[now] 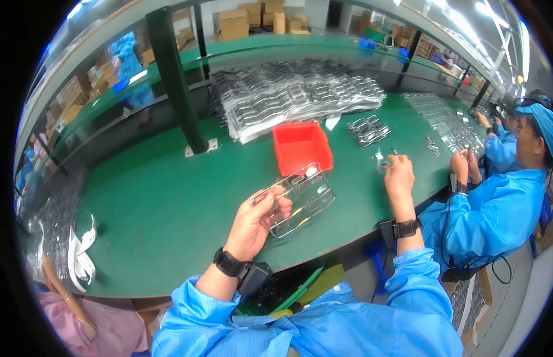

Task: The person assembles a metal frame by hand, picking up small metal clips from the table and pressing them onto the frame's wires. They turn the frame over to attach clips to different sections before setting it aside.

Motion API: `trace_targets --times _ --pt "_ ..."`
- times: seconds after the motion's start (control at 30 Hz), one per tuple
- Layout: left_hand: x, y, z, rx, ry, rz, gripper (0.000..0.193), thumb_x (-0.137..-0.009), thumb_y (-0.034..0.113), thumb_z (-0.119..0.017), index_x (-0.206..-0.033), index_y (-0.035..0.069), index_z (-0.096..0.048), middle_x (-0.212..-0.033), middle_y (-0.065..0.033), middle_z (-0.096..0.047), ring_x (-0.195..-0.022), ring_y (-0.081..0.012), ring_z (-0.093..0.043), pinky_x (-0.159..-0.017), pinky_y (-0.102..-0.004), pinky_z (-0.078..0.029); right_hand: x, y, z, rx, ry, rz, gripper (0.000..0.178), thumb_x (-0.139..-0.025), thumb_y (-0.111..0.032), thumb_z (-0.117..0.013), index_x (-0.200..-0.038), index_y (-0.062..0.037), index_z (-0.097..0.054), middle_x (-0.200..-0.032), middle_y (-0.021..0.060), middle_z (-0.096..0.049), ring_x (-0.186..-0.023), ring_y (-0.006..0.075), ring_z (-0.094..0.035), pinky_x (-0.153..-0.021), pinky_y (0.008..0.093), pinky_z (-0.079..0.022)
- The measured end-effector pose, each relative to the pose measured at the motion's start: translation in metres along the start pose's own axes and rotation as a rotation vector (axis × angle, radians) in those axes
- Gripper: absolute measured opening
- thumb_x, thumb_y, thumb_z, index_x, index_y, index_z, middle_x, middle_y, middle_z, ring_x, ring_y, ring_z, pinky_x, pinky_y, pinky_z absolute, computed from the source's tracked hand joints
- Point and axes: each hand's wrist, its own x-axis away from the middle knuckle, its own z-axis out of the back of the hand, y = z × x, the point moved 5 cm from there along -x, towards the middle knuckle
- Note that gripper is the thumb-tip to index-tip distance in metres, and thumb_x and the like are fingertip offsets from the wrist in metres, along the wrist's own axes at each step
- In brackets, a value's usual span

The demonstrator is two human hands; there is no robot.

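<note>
One red bin (pixel 301 147), open-topped: landmark for this list, set on a green tabletop (pixel 157 199).

One wire frame (pixel 313 199), rectangular, dark, with crossbars: held tilted on the near side of the red bin, its top corner overlapping the bin's near wall in view. Two short yellowish strips showed along it.

One left hand (pixel 266 209), bare, nearer than the red bin and a little to its left: fingers clamped on the left end of the wire frame, thumb uppermost.

One right hand (pixel 400 176), bare, right of the red bin and well apart from it: fingers bent in toward the thumb; whether clamped on anything, could not be told. Close by its fingertips, one small pale item (pixel 381 164), too blurred to identify.

Two black wristbands, one per wrist, both nearer than the red bin.

One broad stack of dark wire parts (pixel 300 89) with white sheets, just beyond the red bin.

One small pile of wire frames (pixel 369 130), right of the red bin and slightly beyond it.

Several small metal pieces (pixel 432 146), farther right of the red bin.

One dark post (pixel 176 77), left of the red bin.

One co-worker in blue (pixel 494 205), far right of the red bin.
</note>
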Motion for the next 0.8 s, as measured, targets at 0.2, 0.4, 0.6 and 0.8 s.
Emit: trace_targets --times 0.2,0.4,0.6,0.8 --pt "-0.002 -0.002 -0.001 0.055 -0.042 -0.018 0.032 -0.091 0.019 -0.057 -0.114 -0.003 -0.054 -0.096 -0.0107 -0.062 -0.090 -0.0190 -0.059 -0.083 -0.0325 -0.049 0.047 -0.133 0.047 -1.599 -0.696 -0.521 0.023 -0.088 -0.016 -0.061 -0.105 -0.0004 -0.058 -0.091 0.0055 -0.063 -0.077 0.0118 -0.061 -0.059 0.0220 -0.048" --pt "-0.002 -0.002 -0.002 -0.022 -0.025 0.063 0.033 -0.090 0.017 -0.057 -0.116 -0.003 -0.053 -0.099 -0.0142 -0.063 -0.089 -0.0219 -0.063 -0.083 -0.0336 -0.051 0.032 -0.147 0.030 -1.685 -0.440 -0.518 0.025 -0.088 -0.015 -0.058 -0.108 -0.0012 -0.053 -0.088 0.0010 -0.058 -0.076 0.0077 -0.055 -0.064 0.0199 -0.043" --pt "0.004 -0.013 -0.012 -0.252 -0.232 0.266 0.035 -0.092 0.027 -0.055 -0.109 -0.003 -0.056 -0.093 -0.0156 -0.066 -0.073 -0.0184 -0.064 -0.067 -0.0278 -0.053 0.010 -0.174 0.034 -1.681 -0.666 -0.358 0.021 -0.091 -0.014 -0.054 -0.107 0.0003 -0.056 -0.086 0.0021 -0.061 -0.075 0.0082 -0.056 -0.065 0.0214 -0.045" --pt "-0.002 0.000 0.002 -0.198 -0.021 0.037 0.033 -0.093 0.029 -0.054 -0.105 -0.002 -0.058 -0.088 -0.0124 -0.066 -0.072 -0.0149 -0.064 -0.062 -0.0251 -0.053 0.043 -0.181 0.041 -1.682 -0.488 -0.480 0.022 -0.091 -0.014 -0.056 -0.105 0.0031 -0.056 -0.089 0.0052 -0.060 -0.076 0.0092 -0.057 -0.065 0.0235 -0.049"
